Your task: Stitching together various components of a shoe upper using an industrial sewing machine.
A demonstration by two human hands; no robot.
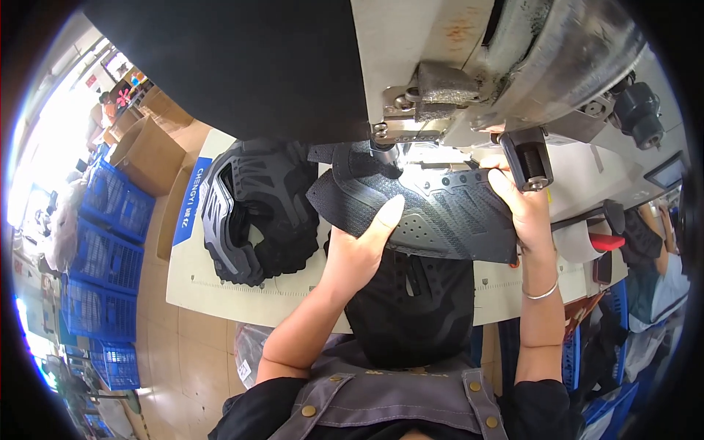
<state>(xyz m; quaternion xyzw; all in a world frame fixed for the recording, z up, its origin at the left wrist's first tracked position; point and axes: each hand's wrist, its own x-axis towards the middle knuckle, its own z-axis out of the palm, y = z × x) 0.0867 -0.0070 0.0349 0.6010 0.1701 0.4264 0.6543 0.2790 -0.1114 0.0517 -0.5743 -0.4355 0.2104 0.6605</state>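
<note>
A black shoe upper (447, 220) with eyelet holes along its top edge lies under the needle area of a sewing machine (433, 95). My left hand (364, 246) grips its lower left part, thumb on top and fingers hidden beneath. At the upper's right end, my right hand (522, 207) holds the edge near the eyelets, its thumb on the material and the other fingers partly hidden. The presser foot (386, 155) stands at the upper's top edge; whether it touches cannot be told. Several more black uppers (409, 312) hang over the table edge at my lap.
A stack of black and grey uppers (268, 209) lies on the pale table (198, 286) to the left. Blue crates (106, 257) and a cardboard box (150, 152) stand on the floor at left. A red object (606, 242) lies at the table's right. Another person's arm (655, 227) shows at far right.
</note>
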